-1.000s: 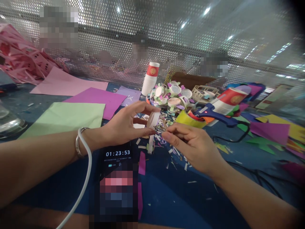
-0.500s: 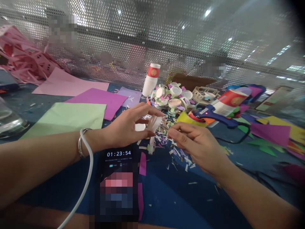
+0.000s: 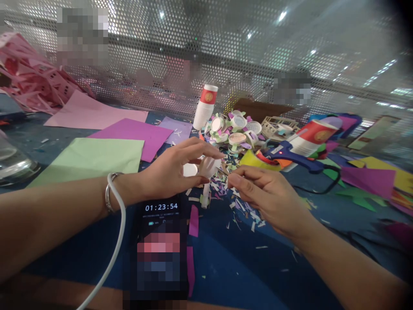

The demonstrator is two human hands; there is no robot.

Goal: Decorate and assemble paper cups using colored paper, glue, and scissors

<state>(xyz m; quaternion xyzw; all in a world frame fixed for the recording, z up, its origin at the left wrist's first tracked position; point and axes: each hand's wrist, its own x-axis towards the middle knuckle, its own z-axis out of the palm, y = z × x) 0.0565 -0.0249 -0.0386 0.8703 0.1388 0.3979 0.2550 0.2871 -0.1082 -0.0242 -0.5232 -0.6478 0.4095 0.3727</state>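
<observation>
The left hand [image 3: 171, 172] pinches a small white paper cup piece [image 3: 209, 165] between thumb and fingers; the right hand [image 3: 267, 196], fingers pressed together, grips a thin tool [image 3: 222, 172] touching it.

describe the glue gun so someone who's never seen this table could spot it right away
Start at the perforated metal screen behind the blue table and come down to the pile of small paper cups. Just right of that pile lies the glue gun, resting on a yellow tape roll. It alone is dark blue with a lit red dot and a trailing black cord.
</observation>
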